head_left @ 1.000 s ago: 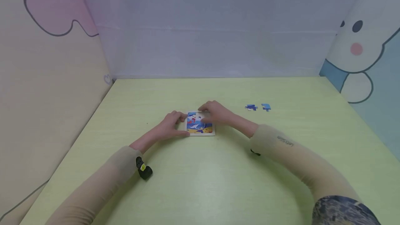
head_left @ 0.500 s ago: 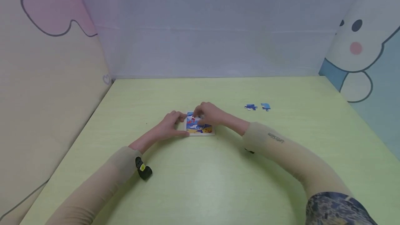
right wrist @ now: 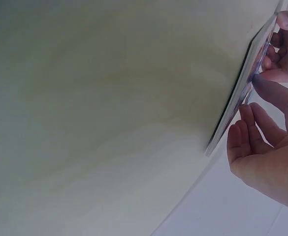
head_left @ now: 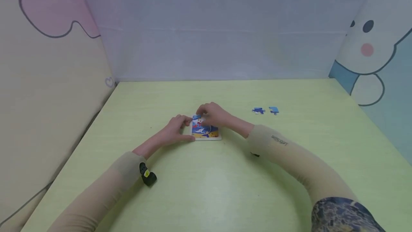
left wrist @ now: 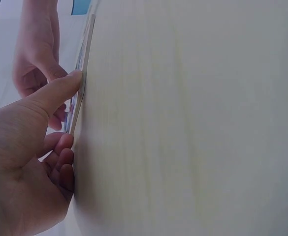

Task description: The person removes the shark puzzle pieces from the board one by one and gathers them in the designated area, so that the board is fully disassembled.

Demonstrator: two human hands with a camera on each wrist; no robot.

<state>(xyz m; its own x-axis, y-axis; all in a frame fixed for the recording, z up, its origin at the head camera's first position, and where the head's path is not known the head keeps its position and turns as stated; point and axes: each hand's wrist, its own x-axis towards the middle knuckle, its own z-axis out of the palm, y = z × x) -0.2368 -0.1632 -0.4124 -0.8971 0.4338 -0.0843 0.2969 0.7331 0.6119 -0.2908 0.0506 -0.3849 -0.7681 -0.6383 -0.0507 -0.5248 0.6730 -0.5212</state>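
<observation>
Two loose puzzle pieces, one mostly dark blue (head_left: pixel 258 111) and one light blue (head_left: pixel 274 110), lie just beside each other on the pale green table (head_left: pixel 206 192) in the head view, right of the framed puzzle (head_left: pixel 207 139) and apart from it. The framed puzzle lies flat between the hands, beyond the table's middle. The left hand (head_left: pixel 173 130) holds its left side, thumb at the near corner and fingers spread toward the far one. The right hand (head_left: pixel 217 114) bends over the far right part, hiding much of the picture. A black wrist device (head_left: pixel 148 175) sits at the left sleeve; a pale backdrop (head_left: pixel 225 46) rises behind.

The left wrist view shows the framed puzzle almost edge-on, the left thumb laid along its rim and the other fingers curled beside it.

The right wrist view, unlike the head view, shows the right thumb touching the picture, fingers bent near the edge; whether they pinch a piece I cannot tell.
</observation>
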